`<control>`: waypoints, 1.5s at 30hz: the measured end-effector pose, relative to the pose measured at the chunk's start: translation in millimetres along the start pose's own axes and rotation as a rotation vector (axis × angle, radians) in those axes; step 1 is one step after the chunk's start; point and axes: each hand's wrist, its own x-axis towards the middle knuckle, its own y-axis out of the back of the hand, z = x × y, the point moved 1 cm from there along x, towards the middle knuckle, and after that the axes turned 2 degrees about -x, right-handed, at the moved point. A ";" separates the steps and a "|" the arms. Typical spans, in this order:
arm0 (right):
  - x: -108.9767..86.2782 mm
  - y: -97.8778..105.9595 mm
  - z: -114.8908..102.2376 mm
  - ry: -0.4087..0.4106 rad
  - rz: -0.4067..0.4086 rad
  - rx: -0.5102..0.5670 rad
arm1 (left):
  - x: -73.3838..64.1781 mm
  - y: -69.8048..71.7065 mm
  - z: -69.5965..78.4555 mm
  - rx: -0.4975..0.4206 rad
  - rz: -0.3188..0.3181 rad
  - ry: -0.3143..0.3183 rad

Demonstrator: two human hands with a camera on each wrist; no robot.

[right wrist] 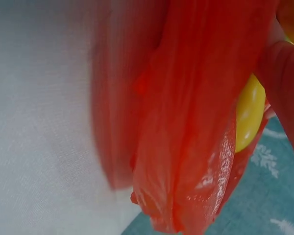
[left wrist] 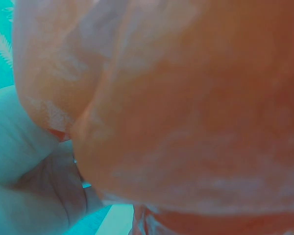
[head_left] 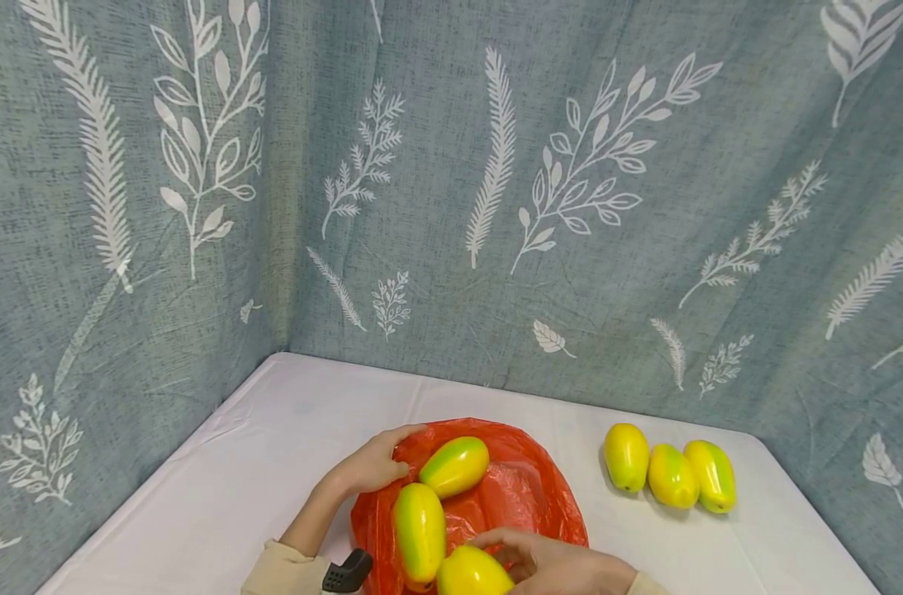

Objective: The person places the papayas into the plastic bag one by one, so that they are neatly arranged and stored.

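Note:
A red plastic bag [head_left: 521,496] lies with its mouth spread wide on the white-covered table. My left hand [head_left: 373,464] grips the bag's left rim; in the left wrist view the film fills most of the picture beside that hand [left wrist: 29,161]. Inside the bag are two glossy yellow-green papayas, an upper papaya [head_left: 457,466] and a lower papaya [head_left: 420,533]. At the bag's near side my right hand [head_left: 555,564] holds another papaya [head_left: 475,572], its fingers bent around the fruit's right side. The right wrist view shows only part of that hand [right wrist: 286,83].
To the right of the bag, three more papayas stand close together on the table: a left one [head_left: 626,457], a middle one [head_left: 672,477] and a right one [head_left: 711,477]. A grey-green leaf-patterned curtain [head_left: 436,330] borders the white tabletop [head_left: 332,388] at the back and sides.

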 end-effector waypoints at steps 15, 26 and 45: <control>7.9 -10.3 -0.4 0.025 -0.031 -0.216 | -1.6 0.5 -0.2 0.005 -0.005 -0.002; 11.7 -19.3 0.0 -0.011 -0.003 -0.191 | -2.5 2.7 -2.3 -0.007 -0.015 -0.006; 11.8 -25.7 1.8 -0.045 0.004 -0.102 | -5.0 4.0 -4.1 -0.018 -0.026 -0.028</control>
